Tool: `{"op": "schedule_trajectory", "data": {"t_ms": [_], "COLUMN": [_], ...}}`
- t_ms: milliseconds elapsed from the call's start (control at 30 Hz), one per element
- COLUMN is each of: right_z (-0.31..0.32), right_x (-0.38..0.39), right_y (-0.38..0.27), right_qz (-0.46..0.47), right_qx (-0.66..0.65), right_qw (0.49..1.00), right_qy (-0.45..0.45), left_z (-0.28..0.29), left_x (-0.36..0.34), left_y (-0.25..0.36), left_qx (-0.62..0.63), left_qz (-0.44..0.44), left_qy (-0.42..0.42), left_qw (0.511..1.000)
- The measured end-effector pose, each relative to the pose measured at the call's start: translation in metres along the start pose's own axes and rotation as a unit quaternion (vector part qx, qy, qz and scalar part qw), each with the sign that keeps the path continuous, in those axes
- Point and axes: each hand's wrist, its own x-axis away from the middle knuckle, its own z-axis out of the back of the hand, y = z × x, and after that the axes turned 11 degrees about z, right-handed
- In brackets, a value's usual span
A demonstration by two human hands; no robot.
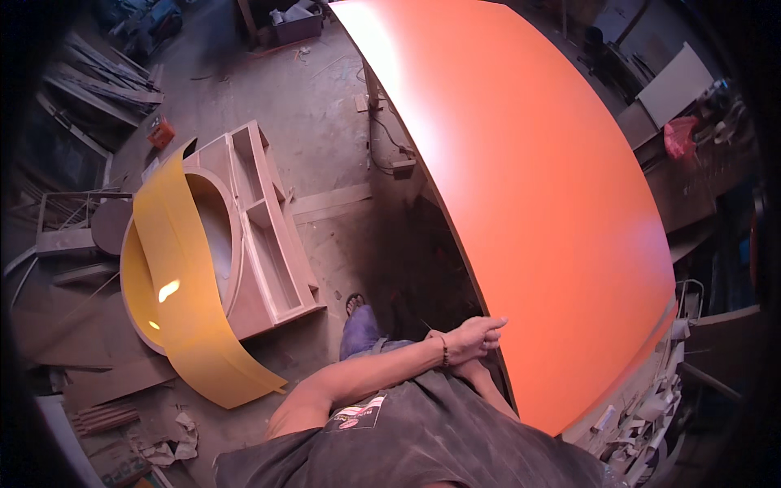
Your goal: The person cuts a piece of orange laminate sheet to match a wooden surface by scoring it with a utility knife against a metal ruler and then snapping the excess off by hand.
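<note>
A large, glossy orange sheet (537,203) lies spread out on the right, with its left edge right beside my hands. My left hand (476,337), with a beaded bracelet on the wrist, reaches across my body to that edge. Its fingers are curled, and whatever they may hold is too small to make out. Under the left wrist is my right hand (469,370), close against my shirt. The left hand and forearm cover most of it, so its fingers are mostly hidden.
To the left, a yellow curved sheet (175,268) lies over a round-ended wooden cabinet (264,252) with open compartments. Wood strips (106,85) lie stacked at the far left. An orange box (161,132) and a dark bin (298,28) stand on the floor. Scraps (643,431) crowd the near right.
</note>
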Motion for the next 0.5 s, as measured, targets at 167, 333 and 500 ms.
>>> {"op": "schedule_trajectory", "data": {"t_ms": [167, 333, 500], "right_z": [0.020, 0.056, 0.078], "right_x": [-0.145, -0.265, -0.378], "right_y": [-0.081, -0.125, -0.109], "right_qz": [0.014, -0.015, -0.061], "right_qx": [-0.035, -0.176, -0.369], "right_qw": [0.999, 0.982, 0.925], "right_qy": [-0.012, -0.071, -0.069], "left_z": [0.037, 0.122, 0.216], "left_x": [0.120, 0.203, 0.235], "left_y": [0.136, 0.231, 0.284], "left_qx": [-0.202, -0.279, -0.307], "left_qz": [-0.176, -0.361, -0.285], "left_qy": [0.095, 0.296, 0.385], "left_qw": [0.959, 0.839, 0.823]}}
